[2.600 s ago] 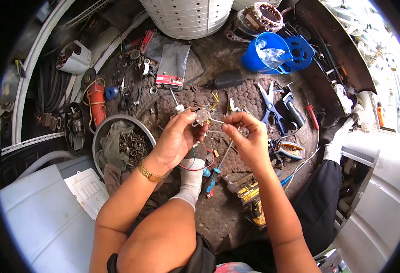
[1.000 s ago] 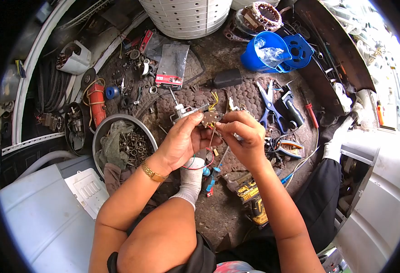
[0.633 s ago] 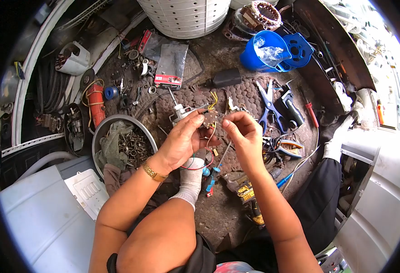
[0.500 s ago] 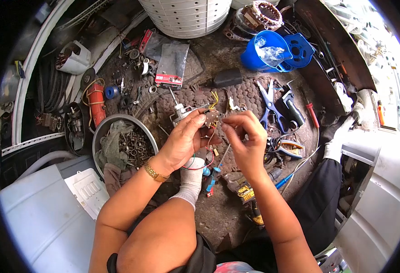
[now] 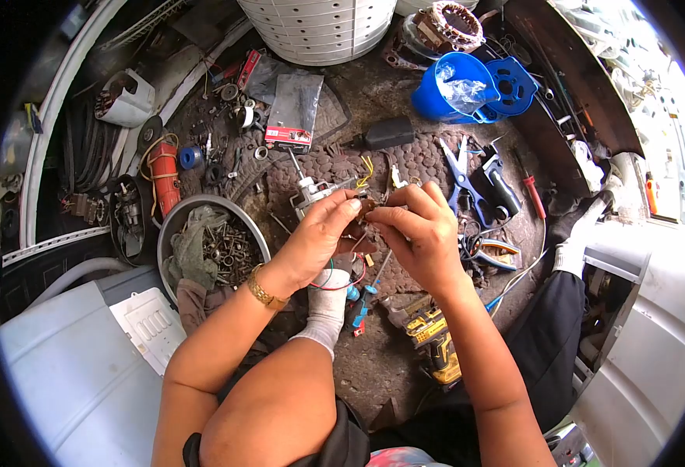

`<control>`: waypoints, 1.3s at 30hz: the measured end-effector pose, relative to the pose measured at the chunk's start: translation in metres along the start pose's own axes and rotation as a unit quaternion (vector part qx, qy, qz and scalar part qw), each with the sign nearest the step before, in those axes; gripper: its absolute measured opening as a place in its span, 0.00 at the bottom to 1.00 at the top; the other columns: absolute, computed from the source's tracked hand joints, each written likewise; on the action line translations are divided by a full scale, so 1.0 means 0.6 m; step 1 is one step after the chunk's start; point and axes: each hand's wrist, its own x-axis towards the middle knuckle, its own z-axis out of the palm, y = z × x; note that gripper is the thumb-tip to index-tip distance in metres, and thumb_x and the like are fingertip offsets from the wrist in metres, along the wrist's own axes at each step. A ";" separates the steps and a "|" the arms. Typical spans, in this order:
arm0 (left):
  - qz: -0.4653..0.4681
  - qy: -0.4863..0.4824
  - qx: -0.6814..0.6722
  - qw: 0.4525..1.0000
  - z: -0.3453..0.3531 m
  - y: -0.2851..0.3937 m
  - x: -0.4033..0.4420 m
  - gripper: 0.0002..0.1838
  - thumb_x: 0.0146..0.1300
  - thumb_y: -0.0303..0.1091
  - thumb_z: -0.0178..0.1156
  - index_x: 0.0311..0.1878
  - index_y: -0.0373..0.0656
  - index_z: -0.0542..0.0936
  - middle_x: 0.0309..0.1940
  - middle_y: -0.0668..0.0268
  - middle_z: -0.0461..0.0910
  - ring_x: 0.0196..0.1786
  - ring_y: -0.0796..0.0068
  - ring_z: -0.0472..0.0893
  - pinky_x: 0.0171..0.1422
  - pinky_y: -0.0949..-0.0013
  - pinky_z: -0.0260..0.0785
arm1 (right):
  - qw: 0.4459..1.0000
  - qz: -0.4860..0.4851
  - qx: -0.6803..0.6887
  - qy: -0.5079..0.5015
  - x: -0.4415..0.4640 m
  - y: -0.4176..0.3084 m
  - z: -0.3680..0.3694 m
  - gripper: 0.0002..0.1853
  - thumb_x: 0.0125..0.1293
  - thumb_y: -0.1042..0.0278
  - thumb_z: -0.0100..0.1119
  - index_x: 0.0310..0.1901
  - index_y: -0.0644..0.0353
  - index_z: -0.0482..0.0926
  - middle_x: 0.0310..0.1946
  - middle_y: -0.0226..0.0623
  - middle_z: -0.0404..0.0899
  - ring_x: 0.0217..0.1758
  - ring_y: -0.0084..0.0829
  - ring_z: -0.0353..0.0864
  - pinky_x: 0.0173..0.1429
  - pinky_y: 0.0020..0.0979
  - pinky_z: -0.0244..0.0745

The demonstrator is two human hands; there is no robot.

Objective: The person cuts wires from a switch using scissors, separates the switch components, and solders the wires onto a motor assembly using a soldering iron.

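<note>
A small brown round plate with wires is pinched between the thumb and fingers of my left hand. My right hand meets it from the right, thumb and fingertips pressed together at the plate's edge; what they pinch is too small to make out. Thin red and green wires loop down below the hands, over the white sock. Just behind my left hand lies a metal motor part with a shaft, and yellow wires stick up beyond the fingertips.
A metal bowl of bolts sits left of my left hand. To the right lie blue scissors, pliers and a red-handled tool. A yellow drill is below my right forearm. Farther back stand a blue bucket and a white perforated drum.
My right hand has come back left against the plate after standing slightly apart from it. The plate is now tilted and more covered by the fingers.
</note>
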 end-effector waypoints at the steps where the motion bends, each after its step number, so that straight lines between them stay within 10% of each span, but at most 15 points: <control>1: -0.003 -0.001 -0.010 1.000 0.000 -0.002 0.001 0.15 0.79 0.41 0.49 0.59 0.42 0.73 0.47 0.68 0.79 0.46 0.78 0.82 0.50 0.67 0.83 | 1.000 0.004 0.004 0.001 0.001 0.000 0.000 0.09 0.52 0.74 0.70 0.36 0.53 0.84 0.32 0.31 0.76 0.35 0.37 0.73 0.38 0.35 0.72; 10: 0.011 -0.029 -0.022 0.999 0.032 -0.013 0.005 0.18 0.80 0.44 0.47 0.62 0.43 0.71 0.53 0.64 0.79 0.53 0.73 0.81 0.53 0.60 0.84 | 0.962 0.156 0.177 0.140 -0.043 -0.017 0.035 0.07 0.57 0.83 0.64 0.37 0.63 0.79 0.34 0.37 0.73 0.38 0.33 0.74 0.44 0.30 0.70; 17: 0.008 -0.041 -0.080 0.996 0.042 -0.015 0.006 0.18 0.79 0.46 0.48 0.61 0.43 0.71 0.50 0.66 0.78 0.49 0.75 0.82 0.52 0.60 0.84 | 0.832 0.261 0.434 0.226 -0.043 -0.035 0.053 0.07 0.59 0.83 0.63 0.37 0.63 0.79 0.35 0.36 0.74 0.37 0.29 0.74 0.40 0.28 0.71; 22: 0.020 -0.023 0.042 0.999 0.031 0.008 0.003 0.17 0.76 0.46 0.54 0.56 0.43 0.71 0.47 0.67 0.78 0.47 0.76 0.82 0.50 0.62 0.84 | 0.993 0.044 0.046 0.102 -0.024 -0.007 0.003 0.14 0.46 0.82 0.69 0.36 0.58 0.83 0.31 0.35 0.77 0.34 0.38 0.77 0.36 0.36 0.72; 39: -0.006 0.008 0.037 0.999 0.033 0.035 -0.003 0.12 0.72 0.39 0.60 0.45 0.43 0.69 0.37 0.70 0.77 0.38 0.83 0.81 0.42 0.68 0.85 | 0.998 -0.028 -0.029 0.037 0.004 -0.007 -0.005 0.13 0.39 0.77 0.71 0.29 0.55 0.78 0.24 0.31 0.74 0.27 0.35 0.72 0.29 0.34 0.67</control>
